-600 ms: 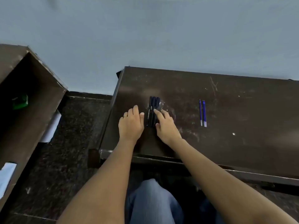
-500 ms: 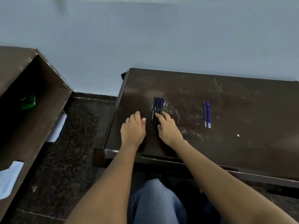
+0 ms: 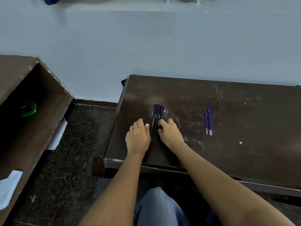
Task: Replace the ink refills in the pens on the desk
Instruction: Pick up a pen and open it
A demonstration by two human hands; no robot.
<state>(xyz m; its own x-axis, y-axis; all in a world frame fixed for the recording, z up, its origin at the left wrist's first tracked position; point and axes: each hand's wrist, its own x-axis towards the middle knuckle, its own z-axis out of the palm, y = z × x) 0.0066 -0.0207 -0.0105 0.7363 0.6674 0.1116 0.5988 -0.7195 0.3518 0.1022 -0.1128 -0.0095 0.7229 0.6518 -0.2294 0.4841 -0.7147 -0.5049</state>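
3 dark pens (image 3: 156, 118) lie side by side, touching, on the left part of the desk (image 3: 244, 152), pointing away from the person. The right hand (image 3: 170, 133) bends its fingers over their near ends; whether it actually pinches 1 cannot be told. The left hand (image 3: 138, 137) rests just beside them, loosely curled, holding nothing. 2 blue refills (image 3: 208, 121) lie well apart to the right. The pick-up likely goes best by separating only 1 pen, with the left hand steadying the other 2 against rolling.
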